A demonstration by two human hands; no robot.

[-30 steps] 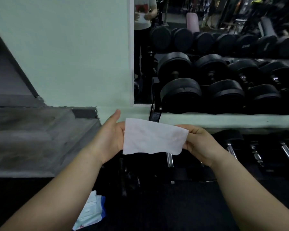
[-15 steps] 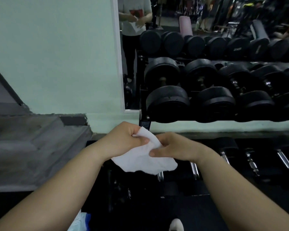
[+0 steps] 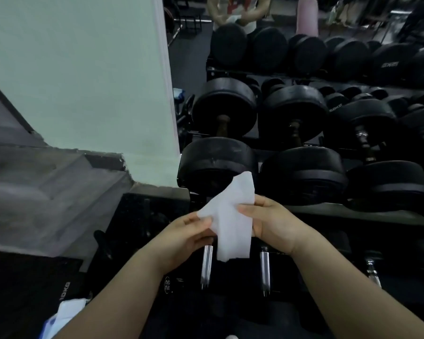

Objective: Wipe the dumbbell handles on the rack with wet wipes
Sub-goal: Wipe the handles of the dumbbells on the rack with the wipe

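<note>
Hands are both on the wet wipe (image 3: pixel 230 216): left hand (image 3: pixel 186 234) pinches its left corner, right hand (image 3: pixel 274 226) grips the right edge, thumb on top. It hangs over two chrome dumbbell handles (image 3: pixel 206 265) low on the rack (image 3: pixel 353 214).

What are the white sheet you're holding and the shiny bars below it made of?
The thin white wipe sheet looks like nonwoven fabric or paper, matte; it droops and creases. The shiny silver dumbbell handle is likely polished or chromed metal, given bright highlights.
</note>
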